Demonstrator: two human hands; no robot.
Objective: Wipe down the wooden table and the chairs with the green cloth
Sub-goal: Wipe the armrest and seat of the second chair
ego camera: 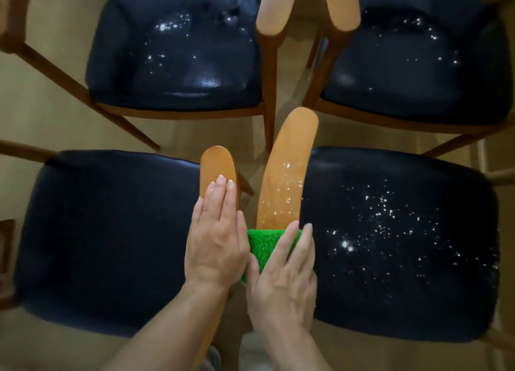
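Several wooden chairs with dark blue seats fill the view from above. The green cloth [263,245] lies on the near right chair's wooden armrest [289,170], which carries white droplets. My right hand [284,276] presses flat on the cloth with straight fingers. Straight-fingered too, my left hand [217,237] rests on the near left chair's armrest [217,164]. The near right seat [390,245] is speckled with white droplets. The near left seat [106,237] looks clean.
Two more chairs stand at the back, their seats [178,50] [418,58] spotted with droplets and their armrests [276,8] [341,3] close together at the top centre. Pale floor [41,106] shows between the chairs.
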